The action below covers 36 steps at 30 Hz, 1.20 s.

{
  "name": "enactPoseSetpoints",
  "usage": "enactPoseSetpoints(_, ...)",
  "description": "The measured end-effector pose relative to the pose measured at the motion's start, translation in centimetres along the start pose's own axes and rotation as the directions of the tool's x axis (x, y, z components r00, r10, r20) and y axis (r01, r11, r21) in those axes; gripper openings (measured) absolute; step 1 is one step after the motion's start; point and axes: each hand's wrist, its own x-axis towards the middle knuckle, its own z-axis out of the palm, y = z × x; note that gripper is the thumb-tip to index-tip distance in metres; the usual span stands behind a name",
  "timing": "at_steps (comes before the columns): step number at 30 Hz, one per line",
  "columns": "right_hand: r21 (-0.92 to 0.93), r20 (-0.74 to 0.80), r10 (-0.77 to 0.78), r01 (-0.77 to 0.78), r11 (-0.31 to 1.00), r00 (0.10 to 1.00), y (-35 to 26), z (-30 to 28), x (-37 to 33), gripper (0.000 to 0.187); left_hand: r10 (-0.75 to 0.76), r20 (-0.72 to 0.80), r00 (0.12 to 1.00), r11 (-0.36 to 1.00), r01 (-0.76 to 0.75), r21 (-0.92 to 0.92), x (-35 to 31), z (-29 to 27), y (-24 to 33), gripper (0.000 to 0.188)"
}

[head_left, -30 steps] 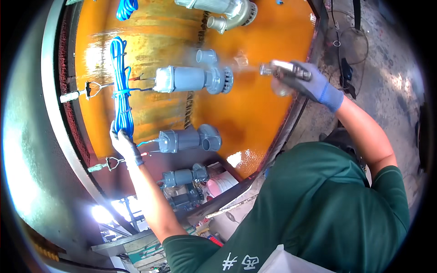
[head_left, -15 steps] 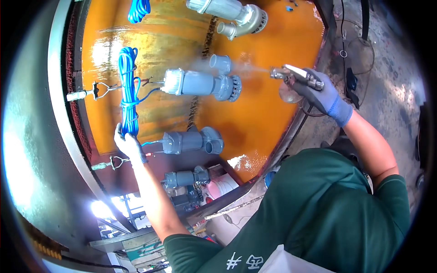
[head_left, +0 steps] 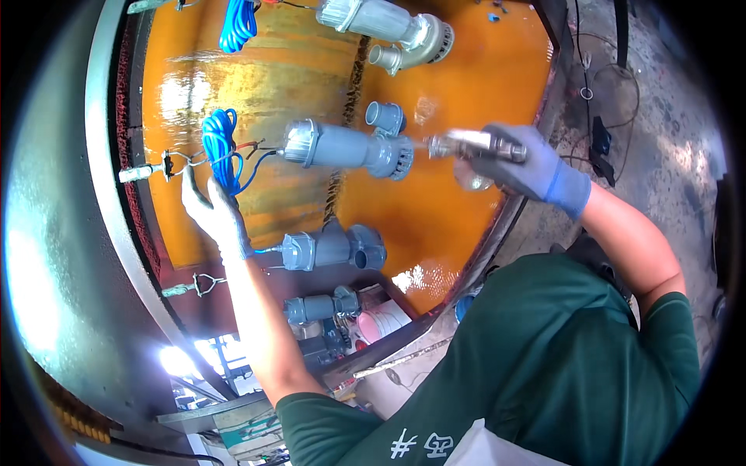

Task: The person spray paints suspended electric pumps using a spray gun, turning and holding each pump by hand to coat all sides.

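Pump [head_left: 346, 147], grey and freshly coated, hangs sideways in front of an orange, glossy backdrop [head_left: 466, 93], about level with our right hand [head_left: 528, 167]. We judge it hangs free like this so that spray can reach it from all sides, and the orange wall behind it seems there to catch what misses. Our right hand, in a blue-grey glove, is closed around a metal spray gun [head_left: 466, 145] whose nozzle points at the pump's flanged end, very near it; a faint mist shows between them. A clear cup sits under the gun, partly hidden by the glove.

Our left hand [head_left: 214, 213], gloved in grey, is raised to the coiled blue cable [head_left: 221, 147] that belongs to the pump, fingers wrapped loosely on its lower loops, apparently to hold the pump steady while we spray. Just beside it a metal hook [head_left: 167, 165] carries the cable from the rim of the booth.

Other grey pumps hang nearby: one above [head_left: 388, 27], one below [head_left: 330, 248] and a smaller one [head_left: 318, 307] lower yet, each well apart from its neighbours, likely so that no wet surfaces touch.
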Motion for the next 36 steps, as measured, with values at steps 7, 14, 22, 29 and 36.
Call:
enactPoseSetpoints(7,-0.069,0.048,-0.055,0.058,0.996,0.997,1.4,0.1,-0.5,0.026,-0.174,0.203,0.964,0.825,0.255,-0.505,3.0,1.8,3.9,0.055)
enactPoseSetpoints(14,0.071,-0.075,0.050,-0.045,0.996,0.996,3.1,-0.1,-0.9,0.024,-0.157,0.288,0.945,0.744,0.305,-0.595,1.8,2.3,3.2,0.049)
enactPoseSetpoints(22,-0.039,-0.023,0.159,-0.160,0.986,0.987,4.6,0.6,-2.3,0.021,-0.221,0.233,0.947,0.820,0.309,-0.482,-0.3,0.9,3.2,0.047)
enactPoseSetpoints(29,-0.003,-0.123,0.214,-0.216,0.976,0.969,5.4,1.3,-1.8,0.021,-0.225,0.173,0.959,0.895,0.274,-0.353,-1.8,-0.6,3.1,0.048)
enactPoseSetpoints(36,0.251,-0.108,0.224,-0.192,0.949,0.969,5.5,0.7,-1.7,0.018,-0.276,0.119,0.954,0.915,0.299,-0.272,-3.7,-1.7,2.1,0.049)
